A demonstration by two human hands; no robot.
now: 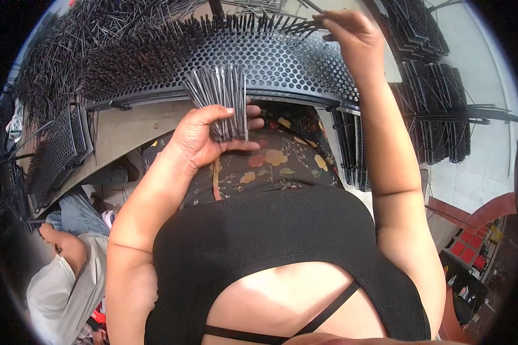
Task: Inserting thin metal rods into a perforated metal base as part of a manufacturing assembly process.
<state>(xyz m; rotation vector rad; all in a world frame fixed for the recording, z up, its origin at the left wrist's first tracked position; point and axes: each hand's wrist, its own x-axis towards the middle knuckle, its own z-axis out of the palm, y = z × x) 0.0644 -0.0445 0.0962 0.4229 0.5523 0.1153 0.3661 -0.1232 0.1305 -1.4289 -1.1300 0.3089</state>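
Observation:
A fanned bundle of thin dark rods rests in my left hand, the thumb pressed across it and the other fingers behind. Beyond it stands a curved perforated metal plate with round holes. Many upright rods fill the plate's left part, and a single row runs along its far edge toward the right. My right hand reaches to the far right end of that row, its fingertips pinched on what looks like one thin dark rod; its lower end is hidden.
Loose rods lie heaped at the far left. Another perforated plate with rods stands at the left, and more rod-filled racks are at the right. A person's arm shows at lower left. Red-topped boxes sit at lower right.

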